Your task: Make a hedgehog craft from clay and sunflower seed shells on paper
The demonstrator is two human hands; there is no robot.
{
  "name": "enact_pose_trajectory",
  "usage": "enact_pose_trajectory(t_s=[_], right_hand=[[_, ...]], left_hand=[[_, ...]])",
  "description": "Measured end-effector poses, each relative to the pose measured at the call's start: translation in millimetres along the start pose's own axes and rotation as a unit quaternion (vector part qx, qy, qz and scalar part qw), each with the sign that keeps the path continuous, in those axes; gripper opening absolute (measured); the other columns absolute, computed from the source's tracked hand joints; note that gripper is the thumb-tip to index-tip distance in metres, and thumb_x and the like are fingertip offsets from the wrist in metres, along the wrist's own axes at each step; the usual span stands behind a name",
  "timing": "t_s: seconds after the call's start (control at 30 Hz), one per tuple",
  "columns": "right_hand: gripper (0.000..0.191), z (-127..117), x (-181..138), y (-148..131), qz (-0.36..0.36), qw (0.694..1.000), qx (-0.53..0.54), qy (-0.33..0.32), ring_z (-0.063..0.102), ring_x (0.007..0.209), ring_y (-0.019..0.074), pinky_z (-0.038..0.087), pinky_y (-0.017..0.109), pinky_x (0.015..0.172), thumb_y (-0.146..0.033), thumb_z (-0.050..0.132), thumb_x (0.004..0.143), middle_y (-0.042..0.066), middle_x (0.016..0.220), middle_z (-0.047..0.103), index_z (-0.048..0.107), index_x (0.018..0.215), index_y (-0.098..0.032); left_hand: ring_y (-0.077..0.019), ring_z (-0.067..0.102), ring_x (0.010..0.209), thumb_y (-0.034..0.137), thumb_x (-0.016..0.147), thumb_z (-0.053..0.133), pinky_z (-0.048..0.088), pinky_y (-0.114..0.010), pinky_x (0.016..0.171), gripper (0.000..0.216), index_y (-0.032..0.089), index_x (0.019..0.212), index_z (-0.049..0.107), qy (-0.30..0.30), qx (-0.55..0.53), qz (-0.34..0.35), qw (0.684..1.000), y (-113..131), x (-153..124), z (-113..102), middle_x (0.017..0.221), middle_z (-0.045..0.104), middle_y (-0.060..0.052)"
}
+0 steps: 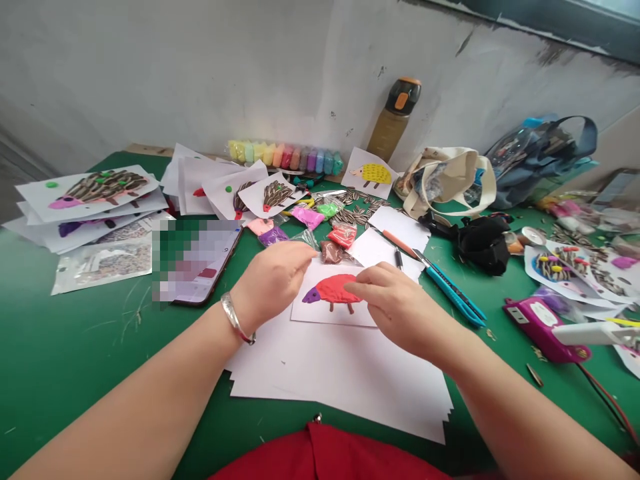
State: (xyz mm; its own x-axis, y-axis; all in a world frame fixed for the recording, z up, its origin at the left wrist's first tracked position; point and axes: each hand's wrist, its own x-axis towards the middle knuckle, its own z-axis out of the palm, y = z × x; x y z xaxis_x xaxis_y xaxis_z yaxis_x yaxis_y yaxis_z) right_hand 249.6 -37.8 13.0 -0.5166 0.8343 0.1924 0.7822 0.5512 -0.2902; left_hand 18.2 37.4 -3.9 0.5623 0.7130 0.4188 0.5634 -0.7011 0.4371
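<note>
A white card (pixel 320 317) lies on a stack of white paper (pixel 340 373) in front of me. On it is a clay hedgehog with a red body (pixel 333 288), a purple head (pixel 312 295) and brown legs. My left hand (pixel 277 280), a bracelet on its wrist, is closed above the card's left edge, fingers pinched together toward the card's far side. My right hand (pixel 393 297) is at the right end of the red body, its fingers drawn together over the clay. Whatever either hand pinches is hidden. Bags of red clay (pixel 343 235) and brown clay (pixel 333 252) lie just beyond the card.
A phone (pixel 210 267) and stacked hedgehog pictures (pixel 95 190) are at the left. Sunflower seeds (pixel 355 210), clay packs (pixel 285 157) and a bottle (pixel 393 120) stand toward the wall. On the right lie a blue cutter (pixel 455 290), a black pouch (pixel 484 243) and a magenta device (pixel 543 327).
</note>
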Motion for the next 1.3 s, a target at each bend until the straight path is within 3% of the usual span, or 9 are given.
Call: enact_pose_trajectory(t_s=[0.1, 0.2, 0.47, 0.77, 0.93, 1.03, 1.3], right_hand=[[0.045, 13.4, -10.6, -5.1, -0.010, 0.999, -0.015, 0.044, 0.054, 0.088, 0.0221, 0.048, 0.038, 0.076, 0.003, 0.042, 0.084, 0.009, 0.097, 0.067, 0.071, 0.107, -0.023], [0.047, 29.5, -15.8, -6.8, -0.016, 0.997, -0.023, 0.067, 0.053, 0.095, 0.0235, 0.047, 0.041, 0.081, 0.004, 0.043, 0.083, 0.009, 0.102, 0.066, 0.068, 0.111, -0.024], [0.043, 38.4, -12.4, -2.9, -0.038, 0.999, -0.012, 0.030, 0.051, 0.109, 0.0252, 0.042, 0.044, 0.094, -0.001, 0.043, 0.089, 0.008, 0.118, 0.063, 0.063, 0.117, -0.026], [0.027, 40.0, -12.8, -8.1, -0.045, 0.998, -0.041, 0.019, 0.050, 0.107, 0.0261, 0.041, 0.045, 0.093, -0.009, 0.045, 0.095, 0.008, 0.119, 0.065, 0.067, 0.105, -0.021], [0.043, 28.9, -19.7, 1.6, -0.027, 0.999, 0.008, 0.038, 0.051, 0.103, 0.0233, 0.043, 0.043, 0.089, 0.001, 0.042, 0.089, 0.009, 0.118, 0.063, 0.064, 0.119, -0.022], [0.044, 17.9, -27.8, 12.0, 0.006, 0.999, 0.018, 0.046, 0.051, 0.097, 0.0226, 0.043, 0.041, 0.085, 0.003, 0.044, 0.086, 0.009, 0.106, 0.065, 0.068, 0.113, -0.021], [0.043, 3.0, -36.1, 11.5, 0.015, 0.997, 0.022, -0.078, 0.051, 0.094, 0.0217, 0.041, 0.039, 0.085, -0.001, 0.045, 0.089, 0.006, 0.100, 0.065, 0.069, 0.114, -0.027]], left_hand=[[-0.0206, 0.066, 0.096, 0.013, 0.094, 0.038, 0.049, -0.032, 0.088, 0.033, 0.019, 0.103, 0.069, -0.075, -0.035, 0.025, 0.996, 3.0, -2.3, 7.0, 0.103, 0.073, -0.007], [-0.0211, 0.064, 0.097, 0.008, 0.090, 0.041, 0.048, -0.032, 0.089, 0.033, 0.019, 0.103, 0.068, -0.103, -0.020, 0.040, 0.994, 0.4, -4.2, 15.3, 0.104, 0.072, -0.006], [-0.0182, 0.057, 0.078, 0.000, 0.084, 0.043, 0.042, -0.029, 0.071, 0.029, 0.018, 0.088, 0.066, -0.196, 0.008, 0.060, 0.979, 3.0, 3.0, 16.6, 0.086, 0.068, -0.004], [-0.0190, 0.054, 0.077, -0.001, 0.081, 0.046, 0.040, -0.031, 0.071, 0.026, 0.017, 0.079, 0.064, -0.206, 0.040, 0.073, 0.975, 1.1, 0.9, 22.3, 0.082, 0.066, -0.005], [-0.0195, 0.055, 0.081, -0.004, 0.079, 0.046, 0.042, -0.031, 0.074, 0.029, 0.015, 0.085, 0.067, -0.209, 0.032, 0.068, 0.975, 1.4, 0.4, 22.7, 0.085, 0.067, -0.005], [-0.0198, 0.055, 0.082, -0.005, 0.078, 0.047, 0.043, -0.032, 0.075, 0.029, 0.015, 0.087, 0.067, -0.208, 0.030, 0.066, 0.976, 0.6, 0.4, 23.1, 0.087, 0.068, -0.005], [-0.0211, 0.057, 0.085, -0.003, 0.080, 0.049, 0.044, -0.033, 0.079, 0.027, 0.014, 0.088, 0.069, -0.210, 0.035, 0.064, 0.975, -1.1, 0.7, 23.6, 0.089, 0.068, -0.006]])
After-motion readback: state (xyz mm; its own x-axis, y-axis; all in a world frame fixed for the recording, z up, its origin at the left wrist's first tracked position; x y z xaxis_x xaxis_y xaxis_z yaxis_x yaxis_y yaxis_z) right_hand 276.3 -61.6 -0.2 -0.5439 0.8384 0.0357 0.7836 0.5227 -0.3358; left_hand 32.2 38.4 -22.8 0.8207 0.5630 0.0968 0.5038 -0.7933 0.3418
